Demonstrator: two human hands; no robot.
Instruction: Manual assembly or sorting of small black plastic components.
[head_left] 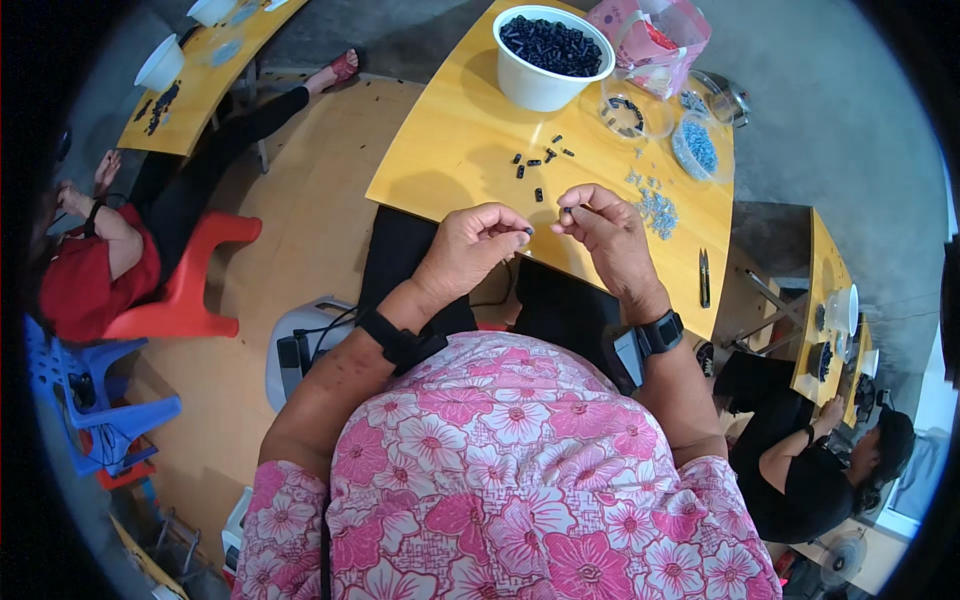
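Above the near edge of the yellow table [430, 150], my left hand [465, 248] pinches a small dark piece [528, 231] between thumb and fingertips. Close by on the right, my right hand [612, 238] pinches another small black piece [567, 210]; the fingers cover most of it. The hands are apart by a small gap. Just beyond them lie several loose black pieces [538, 194], short and block-like. A white tub [540, 95] heaped with such black pieces [552, 48] stands farther back. Small clear bluish pieces [658, 212] are scattered beside my right hand.
Dark thread snips [704, 278] lie at the table's right. Behind are a clear round container [624, 116] with a ring of dark pieces, a tub of blue bits [697, 148] and a pink bag [655, 50]. People sit at other tables, left [100, 250] and right [810, 470].
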